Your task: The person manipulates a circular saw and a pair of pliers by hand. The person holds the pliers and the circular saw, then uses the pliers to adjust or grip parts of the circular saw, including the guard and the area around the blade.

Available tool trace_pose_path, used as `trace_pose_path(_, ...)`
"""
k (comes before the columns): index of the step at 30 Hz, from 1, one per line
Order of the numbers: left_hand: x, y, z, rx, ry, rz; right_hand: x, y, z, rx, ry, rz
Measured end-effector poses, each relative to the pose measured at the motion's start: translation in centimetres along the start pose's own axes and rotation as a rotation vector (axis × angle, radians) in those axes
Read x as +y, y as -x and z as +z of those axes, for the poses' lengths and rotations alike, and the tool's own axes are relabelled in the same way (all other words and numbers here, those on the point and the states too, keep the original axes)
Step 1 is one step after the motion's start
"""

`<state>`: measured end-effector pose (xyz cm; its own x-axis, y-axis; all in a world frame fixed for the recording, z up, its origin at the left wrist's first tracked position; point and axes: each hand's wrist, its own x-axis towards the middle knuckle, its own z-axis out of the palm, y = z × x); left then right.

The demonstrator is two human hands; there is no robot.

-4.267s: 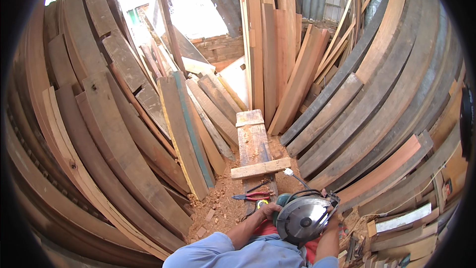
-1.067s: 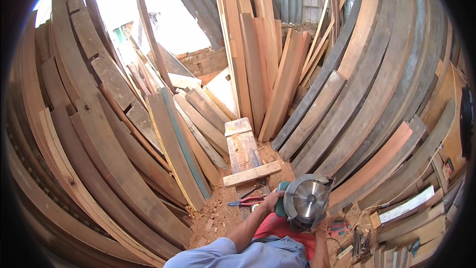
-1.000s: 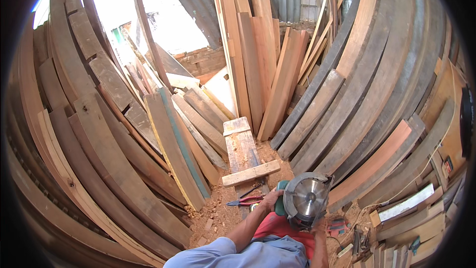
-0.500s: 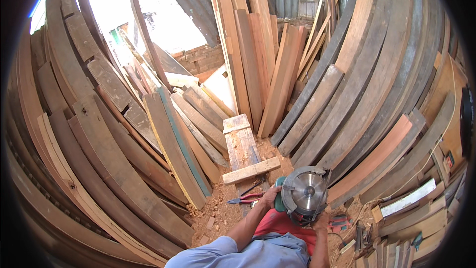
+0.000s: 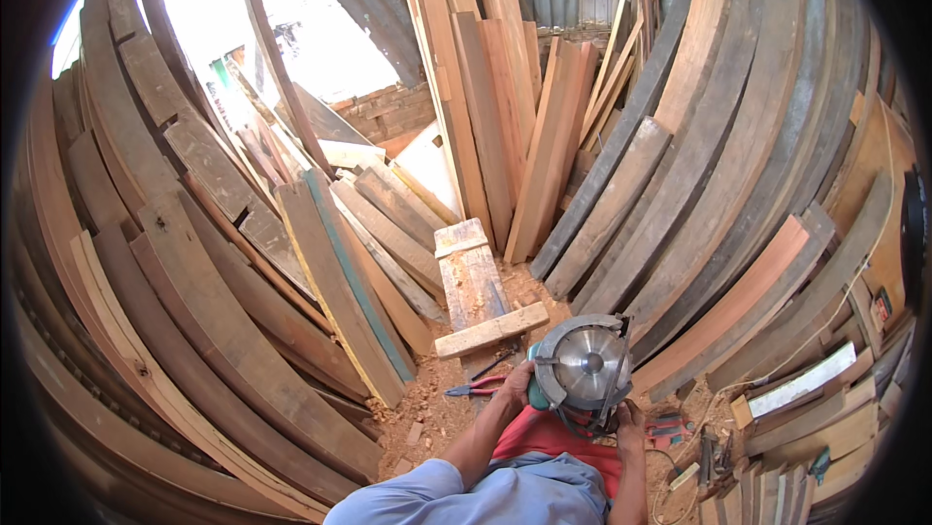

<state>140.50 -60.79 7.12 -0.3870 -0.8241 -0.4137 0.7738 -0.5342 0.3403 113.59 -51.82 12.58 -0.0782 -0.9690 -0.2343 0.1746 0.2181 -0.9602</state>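
Note:
A circular saw (image 5: 594,363) with a round steel blade, a grey guard and green body parts is held up in front of me, blade face turned upward. My left hand (image 5: 518,385) is closed round the green part on its left side. At the lower right edge of the saw, my right hand (image 5: 629,420) grips it, fingers partly hidden behind the metal. Just left of my left hand, red-handled pliers (image 5: 476,387) lie on the sawdust. Beyond the saw stands a low wooden bench (image 5: 471,282) with a crosspiece (image 5: 492,330) at its near end.
Long planks (image 5: 243,331) lean in rows at the left, with dark boards (image 5: 718,166) at the right. Upright timbers (image 5: 476,88) stand against the back wall. Offcuts (image 5: 757,496), a red tool (image 5: 668,428) and a pale cord (image 5: 777,370) lie low on the right.
The saw has shifted a little left and upward in both hands, its blade tilting slightly. The surroundings are slightly displaced in the picture; the pliers and bench stay in place.

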Motion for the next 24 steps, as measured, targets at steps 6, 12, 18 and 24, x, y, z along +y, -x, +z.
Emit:
trace_pose_path(6, 0.0, -0.3, 0.0, -0.010, -0.010, 0.019, 0.2, -1.4, -0.3, 0.061, -0.272, 0.041)
trace_pose_path(12, 0.3, -1.7, -2.2, -0.024, 0.080, 0.021, -0.1, 1.7, -1.2, -0.093, -0.602, -0.018)
trace_pose_path(18, 0.3, -1.1, -1.3, -0.016, 0.062, -0.018, -2.7, 1.7, -0.3, -0.102, -0.351, 0.176)
trace_pose_path(24, -0.1, -0.1, 1.1, 0.024, -0.114, 0.016, -1.2, -1.2, -1.9, -0.002, -0.349, 0.191)
